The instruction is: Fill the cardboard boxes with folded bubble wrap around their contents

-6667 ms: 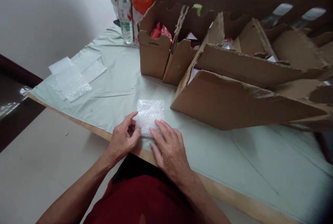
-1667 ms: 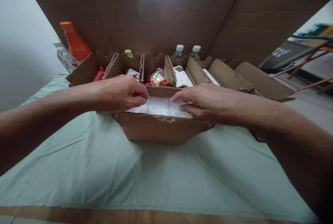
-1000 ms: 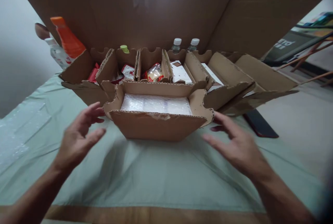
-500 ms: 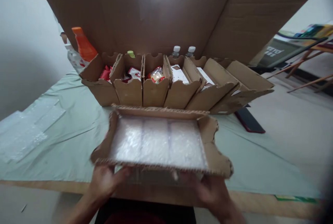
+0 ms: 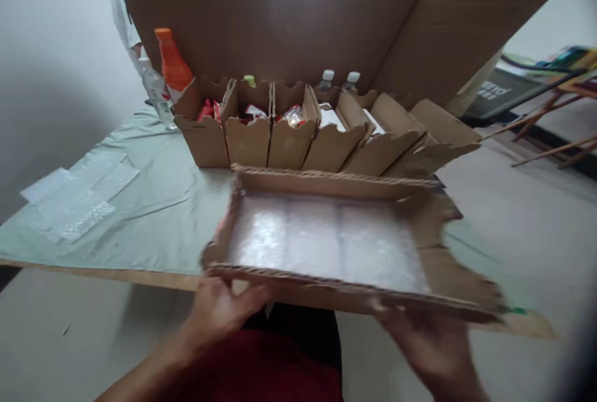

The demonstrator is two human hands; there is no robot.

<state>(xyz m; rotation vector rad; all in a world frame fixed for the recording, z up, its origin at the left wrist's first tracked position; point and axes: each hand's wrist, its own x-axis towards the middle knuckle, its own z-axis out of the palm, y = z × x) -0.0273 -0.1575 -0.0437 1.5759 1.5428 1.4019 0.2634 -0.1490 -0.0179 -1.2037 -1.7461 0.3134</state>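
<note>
A shallow cardboard box [image 5: 326, 280], its top uncovered, is held up in front of me by its near side. Clear bubble wrap [image 5: 312, 234] lies flat in it in three panels. My left hand [image 5: 224, 305] grips the near left corner, thumb along the wall and the other fingers hidden beneath. Under the near right part, my right hand [image 5: 424, 333] is closed on the same box, its fingers mostly out of sight. Just beyond stands a row of cardboard bins [image 5: 291, 144], several of them holding packets and white boxes.
Bubble wrap sheets [image 5: 81, 200] lie on the pale green tablecloth [image 5: 163, 221] at left. Behind the bins rise an orange bottle [image 5: 173, 63], clear bottles [image 5: 158, 94] and a tall cardboard panel [image 5: 289, 16]. A grey bin [image 5: 487, 94] stands at far right.
Both hands have moved the cardboard box to the right and nearer to me, so it looks larger. My view has shifted too. The grip on the box is kept.
</note>
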